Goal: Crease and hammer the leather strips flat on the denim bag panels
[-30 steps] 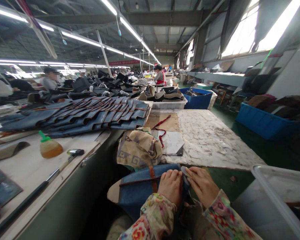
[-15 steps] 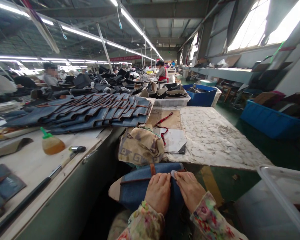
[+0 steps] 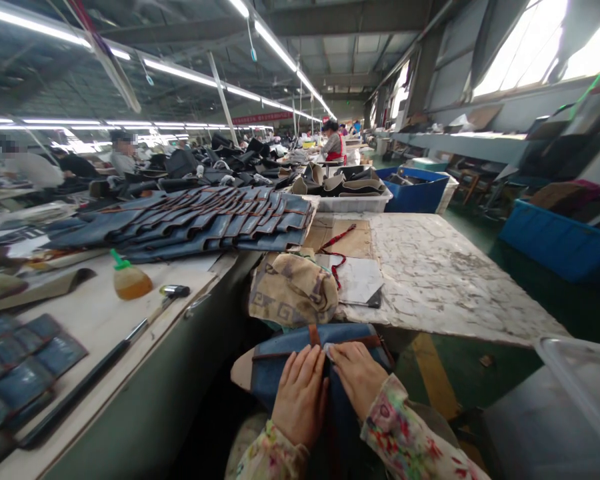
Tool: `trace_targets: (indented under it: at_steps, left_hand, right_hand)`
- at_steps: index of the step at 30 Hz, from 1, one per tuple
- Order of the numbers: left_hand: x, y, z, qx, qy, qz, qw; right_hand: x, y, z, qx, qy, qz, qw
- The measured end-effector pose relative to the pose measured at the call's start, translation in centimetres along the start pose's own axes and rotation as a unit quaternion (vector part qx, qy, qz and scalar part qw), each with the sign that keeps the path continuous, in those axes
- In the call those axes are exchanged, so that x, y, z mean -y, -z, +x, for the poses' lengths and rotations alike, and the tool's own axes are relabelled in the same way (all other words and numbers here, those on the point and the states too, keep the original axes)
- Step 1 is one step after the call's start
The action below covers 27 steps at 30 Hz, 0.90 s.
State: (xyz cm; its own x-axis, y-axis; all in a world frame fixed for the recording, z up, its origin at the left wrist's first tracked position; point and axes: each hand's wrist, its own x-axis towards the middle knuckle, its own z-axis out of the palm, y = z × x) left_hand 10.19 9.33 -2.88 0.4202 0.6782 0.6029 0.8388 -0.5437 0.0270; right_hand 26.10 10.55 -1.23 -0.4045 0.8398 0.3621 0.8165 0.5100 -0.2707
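Observation:
A blue panel [image 3: 273,347] with brown trim, like a bag part, lies across my lap below the table edge. A brown strap [image 3: 314,333] crosses it. My left hand [image 3: 300,397] rests flat on the panel, fingers stretched out just below the strap. My right hand [image 3: 359,377] pinches a small whitish wad [image 3: 327,348] and presses it on the blue surface, close to my left fingertips. What the wad is made of I cannot make out. A pale tapered end [image 3: 243,370] sticks out at the panel's left.
Left, a bench carries a stack of blue panels [image 3: 220,223], a glue bottle [image 3: 133,283] and a black-handled brush [image 3: 130,337]. Ahead are a patterned cloth bundle [image 3: 295,290] and a worn white tabletop [image 3: 430,273]. A translucent bin [image 3: 530,400] stands at right. Other people sit farther back.
My view has turned slightly left. Both hands have moved left along the blue panel, bringing the wad nearer the strap. My left fingers now lie flatter and more spread.

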Motion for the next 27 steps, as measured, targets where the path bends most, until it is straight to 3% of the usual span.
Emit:
trace_targets:
  at_steps: [7,11,18,23,27]
  left_hand:
    - [-0.1,1.2,-1.2,-0.003,0.011,0.030,0.999]
    - [0.0,1.4,-1.3,-0.007,0.026,0.017,1.000]
    - [0.0,0.8,-0.5,0.016,0.127,-0.017,0.992]
    - [-0.2,1.2,1.4,0.082,0.155,-0.041,0.984]
    - [-0.1,1.1,1.3,0.057,0.113,-0.048,0.991]
  right_hand:
    - [-1.1,2.1,0.6,0.058,0.004,0.121,0.991]
    - [-1.7,2.3,0.8,0.078,0.013,0.161,0.984]
    - [-3.2,2.0,2.6,0.130,0.031,0.238,0.962]
    - [-3.0,2.7,4.0,0.191,0.067,0.200,0.959]
    - [-2.3,3.0,3.8,0.191,0.067,0.152,0.967]
